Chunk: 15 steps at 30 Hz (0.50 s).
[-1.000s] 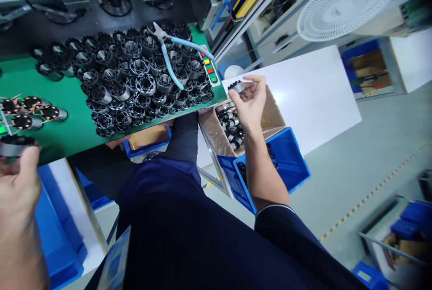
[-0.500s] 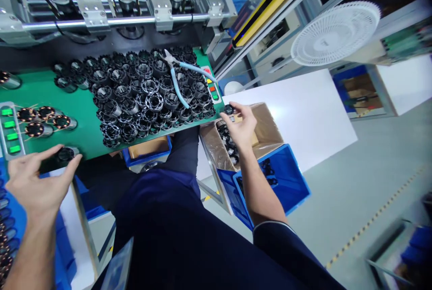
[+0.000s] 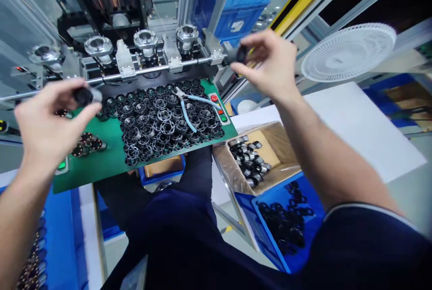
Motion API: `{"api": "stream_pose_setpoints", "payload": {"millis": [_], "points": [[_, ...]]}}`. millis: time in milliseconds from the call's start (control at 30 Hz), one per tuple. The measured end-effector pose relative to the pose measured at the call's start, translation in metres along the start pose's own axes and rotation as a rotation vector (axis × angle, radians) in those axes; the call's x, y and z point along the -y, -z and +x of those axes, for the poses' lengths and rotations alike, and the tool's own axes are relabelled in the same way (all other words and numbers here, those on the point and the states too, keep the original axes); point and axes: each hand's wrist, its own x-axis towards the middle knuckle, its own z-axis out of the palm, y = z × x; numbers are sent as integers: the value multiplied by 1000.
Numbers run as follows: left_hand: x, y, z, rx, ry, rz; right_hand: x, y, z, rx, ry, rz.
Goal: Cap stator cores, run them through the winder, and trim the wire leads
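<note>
My left hand (image 3: 50, 123) pinches a black and silver cylindrical core (image 3: 88, 96) between thumb and fingers, raised over the left part of the green work surface (image 3: 111, 171). Another such core (image 3: 236, 55) is in the grip of my right hand (image 3: 273, 65), held up near the right end of the machine's rail. Rows of black slotted cores (image 3: 165, 123) stand on the green surface, with blue-handled pliers (image 3: 187, 112) lying on top of them. Copper-wound cores (image 3: 87, 144) sit by my left wrist.
A machine with round metal holders (image 3: 146, 38) spans the back. At the right are a lined carton (image 3: 286, 150) of silver cores, a blue bin (image 3: 270, 240) of black parts and a white fan (image 3: 349, 51). Copper-wound parts fill a tray at lower left.
Both hands have risen with their cores, from the front edge of the green surface toward the machine. The view has shifted, showing more of the machine's holders.
</note>
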Motion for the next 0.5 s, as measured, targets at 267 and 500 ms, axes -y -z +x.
{"api": "stream_pose_setpoints", "payload": {"millis": [267,500], "points": [[-63,-128,203,360,-41,290,-8,-93,200,299,48,-304],[-49,-169,237,486,93,394,-47,-136,242,434,188,-290]]}}
